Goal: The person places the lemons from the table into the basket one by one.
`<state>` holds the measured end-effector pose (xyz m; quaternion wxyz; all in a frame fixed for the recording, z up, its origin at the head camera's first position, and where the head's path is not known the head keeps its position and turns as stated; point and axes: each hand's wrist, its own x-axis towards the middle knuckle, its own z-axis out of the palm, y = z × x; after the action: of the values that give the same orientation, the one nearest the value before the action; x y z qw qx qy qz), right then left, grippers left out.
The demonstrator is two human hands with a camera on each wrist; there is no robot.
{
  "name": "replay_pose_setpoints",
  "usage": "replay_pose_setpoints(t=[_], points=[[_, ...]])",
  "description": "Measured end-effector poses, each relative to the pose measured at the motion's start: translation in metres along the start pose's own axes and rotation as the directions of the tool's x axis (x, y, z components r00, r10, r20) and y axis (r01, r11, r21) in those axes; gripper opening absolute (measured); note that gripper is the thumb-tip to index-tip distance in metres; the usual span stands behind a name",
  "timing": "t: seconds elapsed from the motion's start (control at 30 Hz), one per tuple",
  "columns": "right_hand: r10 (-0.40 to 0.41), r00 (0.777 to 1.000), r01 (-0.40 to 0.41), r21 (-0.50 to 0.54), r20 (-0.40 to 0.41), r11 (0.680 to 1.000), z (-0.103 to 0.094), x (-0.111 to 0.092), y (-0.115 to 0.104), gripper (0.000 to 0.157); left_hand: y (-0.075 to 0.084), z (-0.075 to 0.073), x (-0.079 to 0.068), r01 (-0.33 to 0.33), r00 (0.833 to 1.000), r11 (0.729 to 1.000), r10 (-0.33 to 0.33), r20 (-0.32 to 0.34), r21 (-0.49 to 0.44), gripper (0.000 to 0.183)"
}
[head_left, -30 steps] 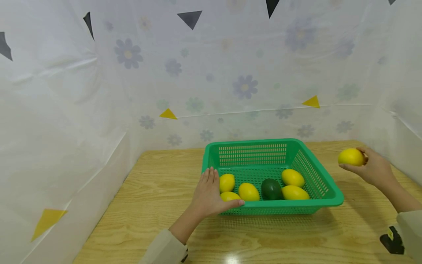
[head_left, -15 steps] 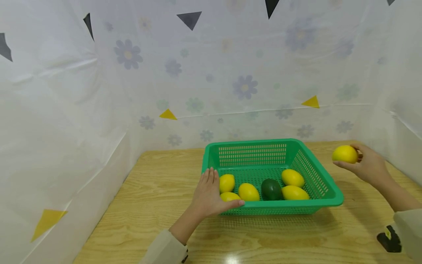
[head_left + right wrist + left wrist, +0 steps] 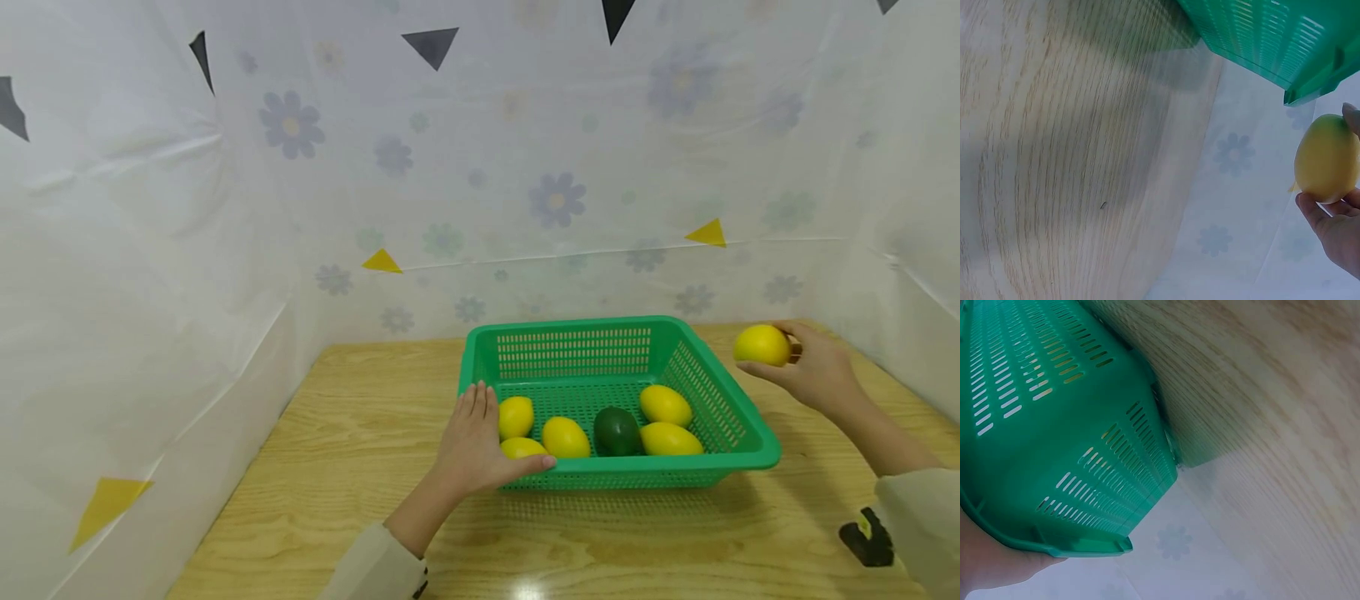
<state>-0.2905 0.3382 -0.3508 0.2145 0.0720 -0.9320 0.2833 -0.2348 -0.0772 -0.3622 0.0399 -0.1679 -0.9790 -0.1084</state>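
A green plastic basket [image 3: 600, 463] stands on the wooden table, with several yellow lemons [image 3: 566, 437] and a dark green avocado [image 3: 617, 431] inside. My left hand [image 3: 474, 446] rests on its front left corner, fingers straight along the left rim and thumb over the front rim, partly covering a lemon. In the left wrist view, the basket's slotted side [image 3: 1054, 437] fills much of the picture. Off the basket's right side, my right hand [image 3: 817, 367] pinches another lemon [image 3: 761, 345] between thumb and fingers, above the table. That lemon [image 3: 1327, 159] appears below the basket's rim in the right wrist view.
Bare wooden table top [image 3: 360, 433] extends left of the basket and in front of it. A pale flowered sheet [image 3: 480, 167] hangs behind and at both sides. A black piece [image 3: 868, 540] shows beside the right sleeve.
My right hand has moved left and slightly up with the lemon, closer to the basket. The left hand and basket have stayed in place.
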Motion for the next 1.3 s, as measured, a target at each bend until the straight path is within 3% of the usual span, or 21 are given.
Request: replay_pose_setpoints(t=[0.33,0.77,1.3], points=[[-0.001,0.999,0.000,0.008,0.048,1.000,0.006,0.006,-0.020,0.078,0.000,0.000,-0.001,-0.009,1.000,1.000,0.009,-0.007,-0.009,0.116],[-0.069,0.995,0.066,0.038,0.075,0.997,0.019,0.013,-0.047,0.074,0.000,0.001,0.000,-0.007,1.000,1.000,0.007,-0.010,0.001,0.117],[-0.141,0.972,0.126,0.090,0.187,0.988,0.043,0.020,-0.083,0.075,0.000,0.001,0.000,-0.009,1.000,1.000,0.009,-0.008,-0.007,0.117]])
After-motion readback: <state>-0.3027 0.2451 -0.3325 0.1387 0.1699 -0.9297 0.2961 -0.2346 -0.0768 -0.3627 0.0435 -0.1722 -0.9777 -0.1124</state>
